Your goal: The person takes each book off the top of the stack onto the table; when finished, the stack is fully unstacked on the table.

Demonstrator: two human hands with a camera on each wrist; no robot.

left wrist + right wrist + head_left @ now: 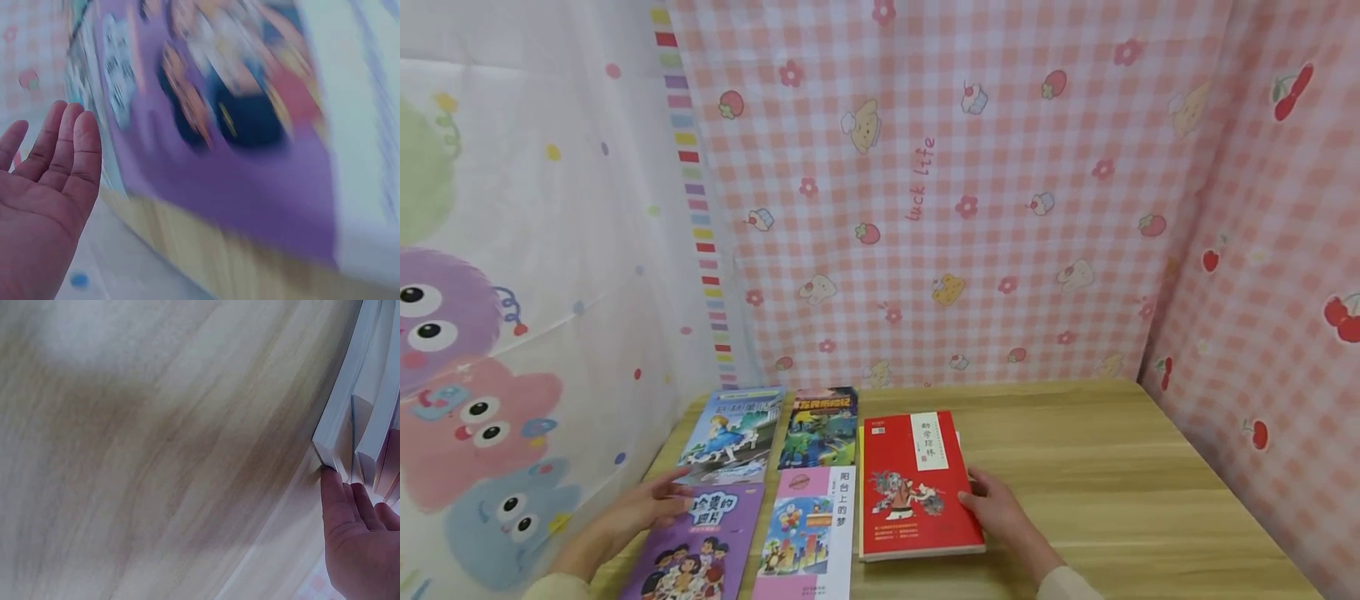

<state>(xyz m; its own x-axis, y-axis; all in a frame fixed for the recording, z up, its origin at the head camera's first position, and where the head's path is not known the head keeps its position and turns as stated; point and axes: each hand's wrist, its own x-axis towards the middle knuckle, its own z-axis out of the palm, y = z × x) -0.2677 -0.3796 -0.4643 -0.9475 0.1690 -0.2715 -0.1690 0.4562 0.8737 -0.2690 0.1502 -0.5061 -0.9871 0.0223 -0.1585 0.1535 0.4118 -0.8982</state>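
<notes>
The red book lies on top of a stack, with edges of other books showing under it. My right hand is at the stack's right side, its fingertips touching the edge. In the right wrist view, the extended fingers of this hand meet the ends of several books. My left hand hovers by the upper left corner of the purple book, holding nothing. The left wrist view has this hand with relaxed fingers, left of the blurred purple cover.
Left of the stack on the wooden table lie a blue book, a dark green book and a white-and-pink book. Checked pink cloth hangs behind the table, with printed cloths at both sides.
</notes>
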